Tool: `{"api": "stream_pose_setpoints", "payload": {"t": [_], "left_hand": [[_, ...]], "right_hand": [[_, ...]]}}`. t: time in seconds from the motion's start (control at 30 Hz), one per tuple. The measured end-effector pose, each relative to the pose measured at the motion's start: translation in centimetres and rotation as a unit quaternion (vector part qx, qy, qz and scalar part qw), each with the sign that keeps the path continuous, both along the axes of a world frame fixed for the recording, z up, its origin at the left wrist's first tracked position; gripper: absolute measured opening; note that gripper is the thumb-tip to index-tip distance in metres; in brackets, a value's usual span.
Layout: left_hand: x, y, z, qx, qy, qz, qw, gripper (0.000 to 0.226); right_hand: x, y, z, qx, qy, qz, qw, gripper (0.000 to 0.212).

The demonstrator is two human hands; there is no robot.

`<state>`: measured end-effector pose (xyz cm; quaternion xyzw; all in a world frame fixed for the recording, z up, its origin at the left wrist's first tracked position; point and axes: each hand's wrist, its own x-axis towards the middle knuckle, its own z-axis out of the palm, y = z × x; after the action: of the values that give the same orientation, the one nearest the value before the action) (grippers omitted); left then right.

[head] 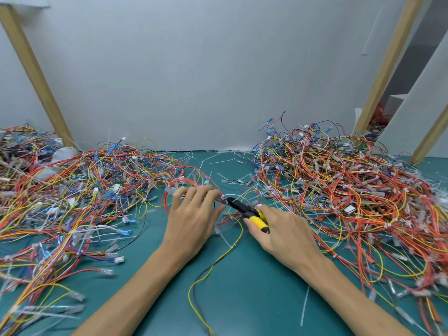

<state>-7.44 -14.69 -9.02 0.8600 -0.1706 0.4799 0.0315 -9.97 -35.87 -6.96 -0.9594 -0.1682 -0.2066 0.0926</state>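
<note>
Step seemingly snipping, centre frame: left hand (192,215) pinching red-and-yellow wire bundle (194,182), right hand (284,230) clenching yellow-handled black cutters (251,212); next move calling for blades closing squarely on bundle.

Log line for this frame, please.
left hand holds red wire harness; right hand grips yellow-handled cutters; cutter tip at harness; left pile and right pile of wires on green mat
</note>
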Motion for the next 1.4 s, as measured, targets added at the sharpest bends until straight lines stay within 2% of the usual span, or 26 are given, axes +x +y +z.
{"api": "stream_pose_setpoints", "payload": {"t": [0.17, 0.3, 0.47, 0.6, 0.7, 0.83, 1.0, 1.1, 1.27, 1.4], "left_hand": [[-0.2, -0.4, 0.0, 0.030, -0.077, 0.010, 0.997, 0.024], [-0.4, -0.2, 0.6, 0.009, -0.060, -0.025, 0.998, 0.022], [-0.6, -0.3, 0.8, -0.011, -0.021, -0.019, 1.000, 0.023], [-0.5, 0.1, 1.1, 0.006, -0.083, 0.022, 0.996, 0.013], [-0.4, 0.3, 1.1, 0.006, -0.079, -0.003, 0.997, 0.012], [-0.4, 0.1, 0.7, -0.015, 0.000, -0.034, 0.999, 0.026], [-0.4, 0.2, 0.5, -0.023, 0.013, -0.034, 0.999, 0.040], [-0.2, 0.4, 0.2, -0.016, 0.008, -0.030, 0.999, 0.041], [0.1, 0.7, -0.1, -0.023, 0.001, -0.047, 0.999, 0.035], [0.3, 0.6, -0.2, -0.019, 0.000, -0.064, 0.998, 0.033]], "right_hand": [[-0.1, 0.1, 0.2, 0.088, 0.046, 0.011, 0.995, 0.042], [0.2, -0.3, 0.5, 0.178, 0.121, 0.024, 0.976, 0.053], [1.1, -1.0, 0.7, 0.247, 0.219, 0.062, 0.942, 0.052], [1.6, -1.4, 0.6, 0.272, 0.241, 0.082, 0.928, 0.049], [1.8, -1.5, 0.7, 0.262, 0.253, 0.089, 0.927, 0.048], [1.6, -1.6, 0.9, 0.232, 0.253, 0.098, 0.934, 0.048], [0.7, -1.1, 0.4, 0.169, 0.172, 0.073, 0.968, 0.055], [0.3, -0.7, -0.1, 0.160, 0.142, 0.058, 0.975, 0.057], [0.4, -0.9, -0.6, 0.062, 0.076, 0.043, 0.994, 0.039], [0.7, -1.4, -0.5, 0.053, 0.061, 0.054, 0.995, 0.030]]}}
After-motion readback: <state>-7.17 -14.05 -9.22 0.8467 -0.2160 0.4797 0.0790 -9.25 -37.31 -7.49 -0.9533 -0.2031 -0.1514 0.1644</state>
